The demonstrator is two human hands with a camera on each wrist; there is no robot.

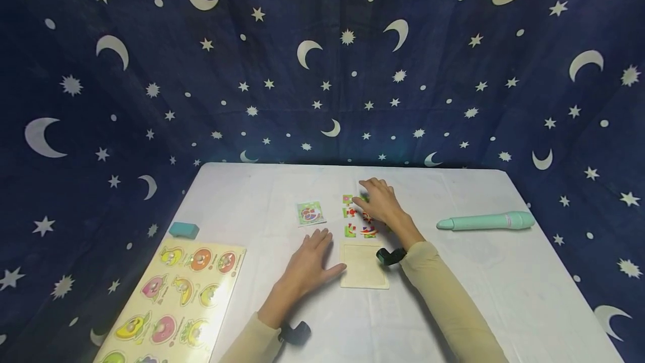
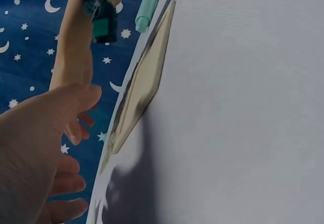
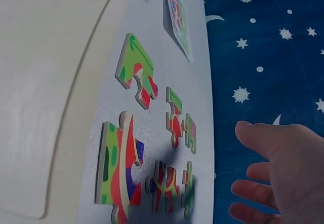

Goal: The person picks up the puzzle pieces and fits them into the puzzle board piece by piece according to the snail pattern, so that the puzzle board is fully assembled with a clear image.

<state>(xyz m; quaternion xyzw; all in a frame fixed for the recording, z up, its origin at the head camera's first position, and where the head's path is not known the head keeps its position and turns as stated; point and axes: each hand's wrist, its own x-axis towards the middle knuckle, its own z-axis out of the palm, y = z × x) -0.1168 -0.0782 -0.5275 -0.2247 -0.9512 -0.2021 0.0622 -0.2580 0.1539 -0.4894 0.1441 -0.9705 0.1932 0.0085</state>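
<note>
R hand [image 1: 379, 201] hovers, palm down, over flat wooden jigsaw pieces [image 1: 369, 231] printed red, green & purple; its fingers are loosely bent, thumb apart, nothing seen btwn them. The pieces lie mid-surface, just beyond the far edge of a square pale-wood tray w/ raised rim [image 1: 360, 268]; R wrist view shows 6, some touching or nearly so.

L hand [image 1: 308, 259] is just left of the tray, fingers extended & gripping nothing, thumb out at the tray's L edge; can't tell if it touches.

Small square picture card, mostly green & purple [image 1: 310, 213], lies left of the pieces, beyond the L hand. Far left: teal rectangular block [image 1: 183, 230], beside the far end of a big pale-wood fruit puzzle board [image 1: 223, 279]. Right: mint-green mic-shaped stick [image 1: 486, 221], well apart. White cloth-covered surface [image 1: 272, 195]; dark-blue cloth w/ moons & stars [image 1: 353, 85] behind.
</note>
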